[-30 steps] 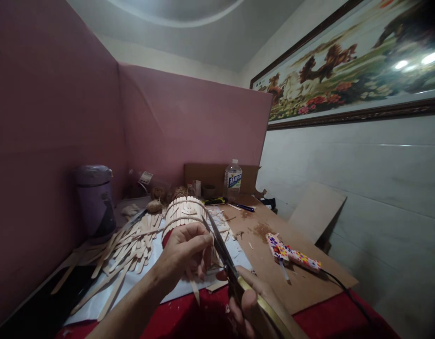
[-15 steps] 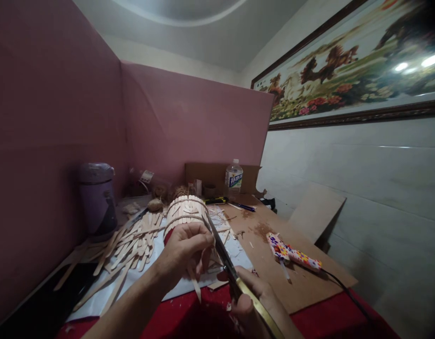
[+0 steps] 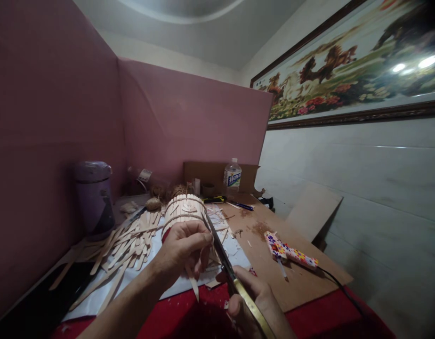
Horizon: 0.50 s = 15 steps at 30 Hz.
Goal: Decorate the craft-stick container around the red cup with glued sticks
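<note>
My left hand (image 3: 189, 245) is closed in a pinch on a wooden craft stick (image 3: 193, 286), whose pointed end sticks out below the fingers. My right hand (image 3: 256, 299) grips a pair of scissors (image 3: 221, 256) with dark blades and gold-coloured handles. The blades point up and away, passing close beside my left fingertips; whether they touch the stick cannot be made out. Just beyond my left hand lies a barrel-shaped piece (image 3: 182, 212) covered in craft sticks and ringed by two cords, with small wood bits on its side and red at its near end.
Loose craft sticks (image 3: 134, 242) are heaped on white paper at the left, near a purple flask (image 3: 94, 200). A flower-patterned glue gun (image 3: 291, 252) with a cord rests on the cardboard (image 3: 253, 242) at the right. Behind stand a plastic bottle (image 3: 233, 176) and a yellow-black cutter (image 3: 214, 199).
The view has shifted slightly. Both hands keep nearly the same pose, with the scissors beside the left fingers and the stick still pinched.
</note>
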Available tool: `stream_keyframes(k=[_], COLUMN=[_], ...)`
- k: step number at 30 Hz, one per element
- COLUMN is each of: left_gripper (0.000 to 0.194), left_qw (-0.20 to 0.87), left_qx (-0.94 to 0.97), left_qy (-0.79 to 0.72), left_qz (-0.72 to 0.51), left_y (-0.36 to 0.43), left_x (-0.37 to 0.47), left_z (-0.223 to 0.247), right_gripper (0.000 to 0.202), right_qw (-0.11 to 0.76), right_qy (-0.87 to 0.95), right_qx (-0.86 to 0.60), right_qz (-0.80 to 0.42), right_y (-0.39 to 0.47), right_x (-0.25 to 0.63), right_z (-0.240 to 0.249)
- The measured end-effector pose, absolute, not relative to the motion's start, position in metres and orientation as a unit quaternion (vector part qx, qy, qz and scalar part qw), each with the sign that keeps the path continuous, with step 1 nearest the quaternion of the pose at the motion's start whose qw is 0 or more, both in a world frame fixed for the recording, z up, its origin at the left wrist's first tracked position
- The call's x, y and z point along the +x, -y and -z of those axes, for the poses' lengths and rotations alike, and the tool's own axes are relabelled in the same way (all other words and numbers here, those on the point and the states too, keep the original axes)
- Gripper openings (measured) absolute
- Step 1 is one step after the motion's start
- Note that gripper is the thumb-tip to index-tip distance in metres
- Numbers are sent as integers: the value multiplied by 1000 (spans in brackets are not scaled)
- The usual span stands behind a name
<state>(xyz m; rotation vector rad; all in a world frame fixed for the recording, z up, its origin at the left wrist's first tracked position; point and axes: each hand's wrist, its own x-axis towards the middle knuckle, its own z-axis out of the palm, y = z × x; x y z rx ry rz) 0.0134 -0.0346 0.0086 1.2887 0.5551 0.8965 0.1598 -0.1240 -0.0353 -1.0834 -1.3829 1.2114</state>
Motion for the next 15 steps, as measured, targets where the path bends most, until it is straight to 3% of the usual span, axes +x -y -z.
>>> stream_keyframes(k=[10, 12, 15], left_gripper=[27, 27, 26], left_qw=[665, 661, 668], left_qx=[589, 587, 571], left_qy=[-233, -242, -236], left_qz=[-396, -400, -414], left_y=[30, 30, 30], left_x=[15, 16, 17], left_z=[-1, -1, 0], right_gripper=[81, 74, 50], right_qw=[544, 543, 473], right_qy=[477, 503, 552], right_qx=[-490, -535, -622], right_qz=[-486, -406, -292], right_y=[112, 104, 86], right_x=[176, 191, 211], right_z=[49, 41, 33])
